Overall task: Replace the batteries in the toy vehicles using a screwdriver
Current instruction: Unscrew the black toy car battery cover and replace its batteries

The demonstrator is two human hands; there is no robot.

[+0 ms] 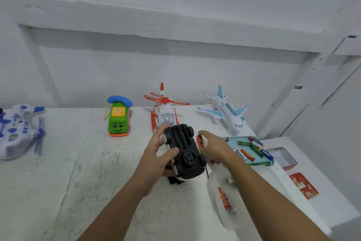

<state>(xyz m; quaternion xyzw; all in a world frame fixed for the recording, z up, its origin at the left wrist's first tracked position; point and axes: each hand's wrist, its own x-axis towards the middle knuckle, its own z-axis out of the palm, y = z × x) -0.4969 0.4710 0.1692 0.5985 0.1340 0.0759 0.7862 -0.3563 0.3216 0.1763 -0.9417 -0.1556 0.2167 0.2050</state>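
Observation:
My left hand (156, 154) grips a toy car (183, 152) held upside down above the table, thumb across its black underside. The battery bay near the car's far end looks open and dark. My right hand (214, 147) is just right of the car, fingers curled round a screwdriver (200, 141). Its orange-red handle sticks out at the top and its dark shaft pokes out below the palm. A small black part (173, 180) lies on the table under the car. A teal tray (232, 140) to the right holds several loose batteries (257, 149).
Along the back of the white table (78, 162) stand a blue-white helicopter (17, 129), a green phone bus (119, 119), a red-white helicopter (166, 111) and a white airplane (228, 115). Packed batteries (226, 199) lie near my right forearm. An open tin (283, 156) and its red lid (303, 185) sit at right.

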